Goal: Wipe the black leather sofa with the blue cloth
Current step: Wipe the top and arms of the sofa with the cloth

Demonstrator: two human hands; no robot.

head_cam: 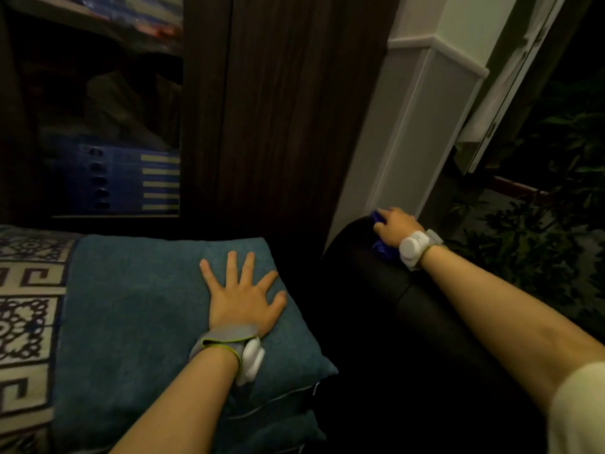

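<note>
The black leather sofa (386, 306) shows its rounded armrest running from the lower middle up to the right of centre. My right hand (394, 226) presses the crumpled blue cloth (381, 249) onto the far end of that armrest, fingers closed over it; most of the cloth is hidden under the hand. My left hand (244, 294) lies flat with fingers spread on a teal cushion (137, 322) on the seat. Both wrists carry grey straps with white sensor units.
A patterned beige and dark blue cover (26, 309) lies left of the cushion. Behind stands a dark wooden cabinet (281, 119) with blue folders (131, 181) behind glass. A white wall corner (422, 119) rises by the armrest, and leafy plants (537, 224) fill the right.
</note>
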